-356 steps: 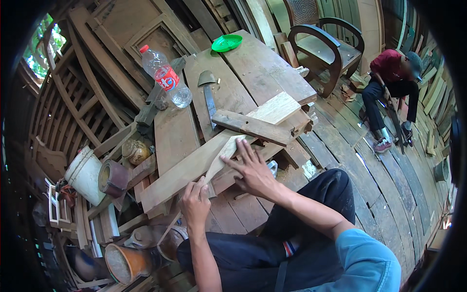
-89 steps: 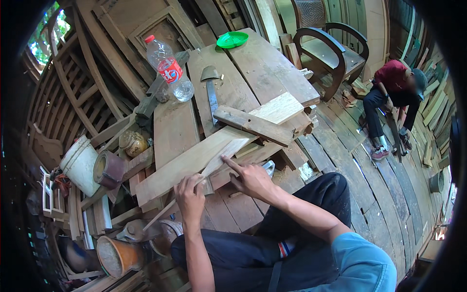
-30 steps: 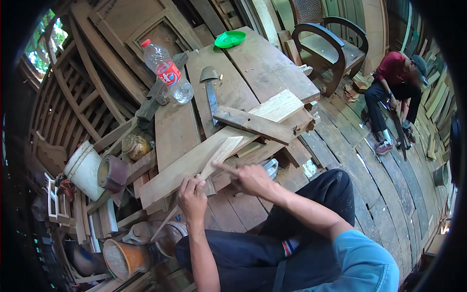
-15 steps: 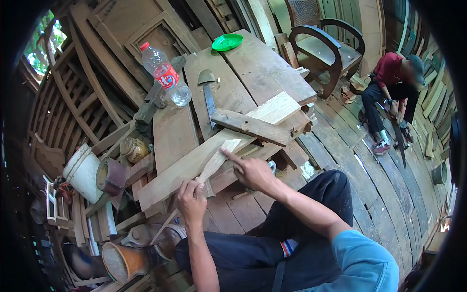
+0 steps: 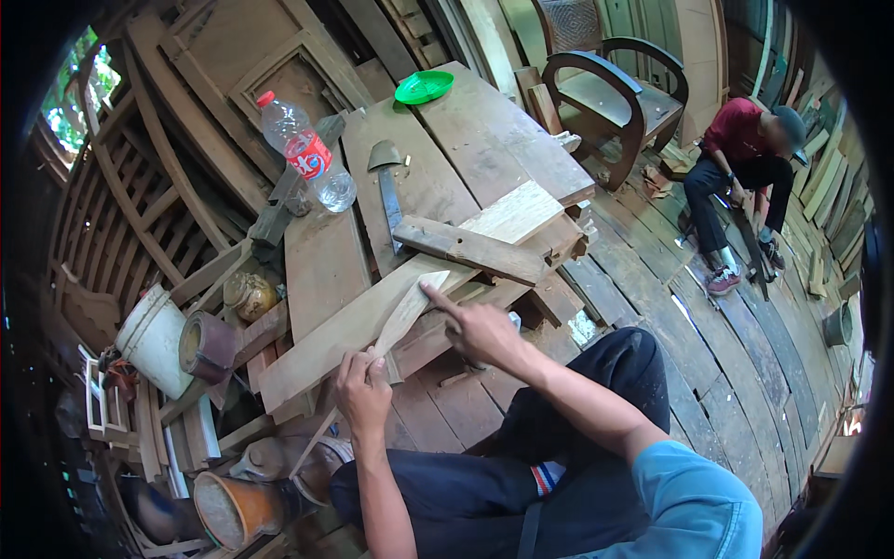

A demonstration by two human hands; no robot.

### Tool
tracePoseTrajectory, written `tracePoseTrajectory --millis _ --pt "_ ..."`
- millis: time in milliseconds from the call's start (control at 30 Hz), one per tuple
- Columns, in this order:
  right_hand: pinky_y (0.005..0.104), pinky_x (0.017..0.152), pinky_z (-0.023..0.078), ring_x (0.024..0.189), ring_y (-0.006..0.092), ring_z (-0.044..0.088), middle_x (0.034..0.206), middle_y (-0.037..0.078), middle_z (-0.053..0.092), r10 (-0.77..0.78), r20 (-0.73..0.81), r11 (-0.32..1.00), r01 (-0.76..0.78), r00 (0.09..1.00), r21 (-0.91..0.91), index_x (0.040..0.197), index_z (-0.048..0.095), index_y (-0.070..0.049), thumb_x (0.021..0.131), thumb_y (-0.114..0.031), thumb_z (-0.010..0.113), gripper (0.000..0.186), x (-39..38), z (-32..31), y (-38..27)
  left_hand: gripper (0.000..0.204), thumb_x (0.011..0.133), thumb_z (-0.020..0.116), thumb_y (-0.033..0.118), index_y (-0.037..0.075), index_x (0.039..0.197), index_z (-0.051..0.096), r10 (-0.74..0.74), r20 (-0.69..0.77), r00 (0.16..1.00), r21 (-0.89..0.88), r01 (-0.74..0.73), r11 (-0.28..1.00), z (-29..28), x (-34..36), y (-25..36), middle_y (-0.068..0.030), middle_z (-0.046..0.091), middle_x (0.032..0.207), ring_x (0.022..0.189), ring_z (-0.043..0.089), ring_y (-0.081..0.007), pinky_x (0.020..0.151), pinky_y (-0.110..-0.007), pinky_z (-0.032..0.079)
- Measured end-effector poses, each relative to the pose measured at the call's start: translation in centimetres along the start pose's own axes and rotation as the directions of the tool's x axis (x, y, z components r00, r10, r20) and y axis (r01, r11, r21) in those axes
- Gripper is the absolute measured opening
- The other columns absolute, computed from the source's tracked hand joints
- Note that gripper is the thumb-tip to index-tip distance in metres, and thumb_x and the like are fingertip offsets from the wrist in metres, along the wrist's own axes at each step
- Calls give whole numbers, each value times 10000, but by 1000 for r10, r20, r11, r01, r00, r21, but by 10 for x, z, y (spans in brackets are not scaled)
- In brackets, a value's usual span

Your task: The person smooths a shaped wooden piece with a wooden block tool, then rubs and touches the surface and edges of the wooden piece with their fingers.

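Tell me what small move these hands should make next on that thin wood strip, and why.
Probably slide the right hand down the thin strip toward the left hand. Only its forefinger touches the strip's far end on the long plank, while the left hand pinches the near end, so the middle looks unsupported.

Setting: woodworking shop, rough timber throughout. Landmark: plank desk [image 5: 484, 149]. Loose boards [image 5: 372, 317] and an adze-like tool [image 5: 386, 186] lie on the desk. Left of the desk: stacked wooden frames [image 5: 121, 224] and paint tins [image 5: 209, 345]. Behind the desk: unfinished armchair [image 5: 605, 93]. Right of the desk: plank floor [image 5: 708, 345], with a second person [image 5: 745, 177] working a board.
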State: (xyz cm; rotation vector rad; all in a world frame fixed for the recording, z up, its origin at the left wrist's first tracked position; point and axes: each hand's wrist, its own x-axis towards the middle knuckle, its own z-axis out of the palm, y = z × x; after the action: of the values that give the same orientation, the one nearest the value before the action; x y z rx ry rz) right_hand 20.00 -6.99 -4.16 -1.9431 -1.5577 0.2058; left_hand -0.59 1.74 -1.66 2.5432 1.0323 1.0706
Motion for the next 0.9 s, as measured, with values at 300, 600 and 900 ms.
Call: tracePoseTrajectory --millis 300,600,900 --pt "471 504 504 568 336 631 629 170 604 -50 -46 999 51 998 12 1530 201 -302 829 -133 579 814 7 7 5 88 811 650 96 22 834 609 -33 35 999 21 32 999 0 0 1 -138 611 839 775 600 -376 650 -459 458" --pt "475 515 521 571 342 642 629 157 621 -217 188 971 231 958 -58 1530 205 -292 809 -144 603 837 -5 38 -14 68 790 648 34 6 830 601 -18 32 999 -55 19 998 1 -1 -9 -150 607 826 779 598 -383 673 -463 465" --pt "478 503 501 540 348 611 586 164 578 -136 154 991 133 979 34 1506 266 -365 794 -122 598 822 -3 31 -18 86 784 649 28 -13 817 581 -38 27 999 -64 40 997 0 0 -8 -178 592 800 784 581 -402 680 -457 452"
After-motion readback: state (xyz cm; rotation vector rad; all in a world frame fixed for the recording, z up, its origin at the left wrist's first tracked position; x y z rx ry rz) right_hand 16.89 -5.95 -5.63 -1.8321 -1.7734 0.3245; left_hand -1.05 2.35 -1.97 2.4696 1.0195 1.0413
